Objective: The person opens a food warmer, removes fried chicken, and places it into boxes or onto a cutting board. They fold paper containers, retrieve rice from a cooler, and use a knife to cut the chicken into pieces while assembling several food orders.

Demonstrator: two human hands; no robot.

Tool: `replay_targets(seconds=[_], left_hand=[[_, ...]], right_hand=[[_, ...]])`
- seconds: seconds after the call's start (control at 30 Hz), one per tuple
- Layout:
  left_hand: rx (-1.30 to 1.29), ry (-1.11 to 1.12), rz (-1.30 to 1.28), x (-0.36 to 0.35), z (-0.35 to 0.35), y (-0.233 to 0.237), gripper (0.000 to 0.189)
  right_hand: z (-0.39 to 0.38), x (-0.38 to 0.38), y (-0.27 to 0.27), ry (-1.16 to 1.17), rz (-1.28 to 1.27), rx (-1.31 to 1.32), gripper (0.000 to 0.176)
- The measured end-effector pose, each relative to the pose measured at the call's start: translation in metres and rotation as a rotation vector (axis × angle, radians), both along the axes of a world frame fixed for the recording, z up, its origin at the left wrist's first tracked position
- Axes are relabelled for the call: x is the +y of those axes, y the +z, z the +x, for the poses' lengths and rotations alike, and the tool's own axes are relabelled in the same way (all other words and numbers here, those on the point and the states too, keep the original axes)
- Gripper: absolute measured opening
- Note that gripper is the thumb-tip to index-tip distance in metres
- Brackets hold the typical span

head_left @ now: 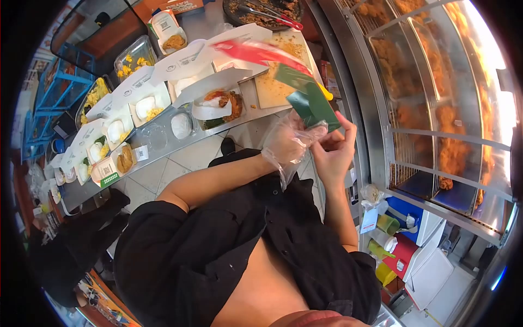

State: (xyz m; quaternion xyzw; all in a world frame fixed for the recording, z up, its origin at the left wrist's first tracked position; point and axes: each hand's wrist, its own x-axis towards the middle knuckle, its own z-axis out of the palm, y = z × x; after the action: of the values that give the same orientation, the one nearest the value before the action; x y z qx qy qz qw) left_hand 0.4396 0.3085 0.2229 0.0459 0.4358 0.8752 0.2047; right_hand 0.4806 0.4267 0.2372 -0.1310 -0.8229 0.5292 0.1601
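My left hand [289, 140], in a clear plastic glove, is closed on a dark green folded card [311, 103]. My bare right hand [334, 152] pinches the card's lower edge with thumb and fingers. A blurred red and white strip [261, 53] stretches to the upper left from the card; whether the two are joined I cannot tell. Below the strip, an open white box [222, 90] holds browned food beside the crumb-covered cutting board [267, 92].
Several open white boxes [144, 109] with rice and yellow food line the metal counter [180, 143]. Red-handled tongs [275, 19] lie on a dark pan. A glass cabinet [436, 103] of fried food stands right. Another person in dark clothes [68, 248] is at lower left.
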Motion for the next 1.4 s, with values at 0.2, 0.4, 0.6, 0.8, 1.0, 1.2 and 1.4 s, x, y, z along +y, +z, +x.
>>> replay_targets(seconds=[0.2,0.4,0.6,0.8,1.0,1.2,1.4], left_hand=[[0.614,-0.67,-0.795,-0.023,-0.012,-0.015,0.041],[0.694,-0.788,-0.732,-0.023,0.003,-0.059,0.047],[0.205,-0.524,-0.524,-0.012,0.016,-0.049,0.078],[0.273,-0.443,-0.597,-0.015,0.007,-0.05,0.092],[0.214,-0.354,-0.343,-0.003,-0.015,-0.043,0.08],[0.02,-0.475,0.333,-0.082,-0.078,-0.078,0.062],[0.325,-0.19,-0.194,-0.024,-0.048,-0.021,0.041]], right_hand=[[0.008,0.063,0.0,0.304,-0.331,-0.002,0.039],[0.012,0.082,-0.016,0.64,-0.082,-0.333,0.043],[-0.001,0.097,-0.005,0.73,0.421,-0.195,0.036],[-0.007,0.098,-0.018,0.816,0.317,-0.14,0.049],[-0.018,0.096,0.014,0.834,0.566,-0.221,0.067],[-0.043,0.147,0.02,0.457,-0.413,-0.06,0.072],[-0.058,0.153,-0.024,0.241,-0.983,-0.178,0.067]])
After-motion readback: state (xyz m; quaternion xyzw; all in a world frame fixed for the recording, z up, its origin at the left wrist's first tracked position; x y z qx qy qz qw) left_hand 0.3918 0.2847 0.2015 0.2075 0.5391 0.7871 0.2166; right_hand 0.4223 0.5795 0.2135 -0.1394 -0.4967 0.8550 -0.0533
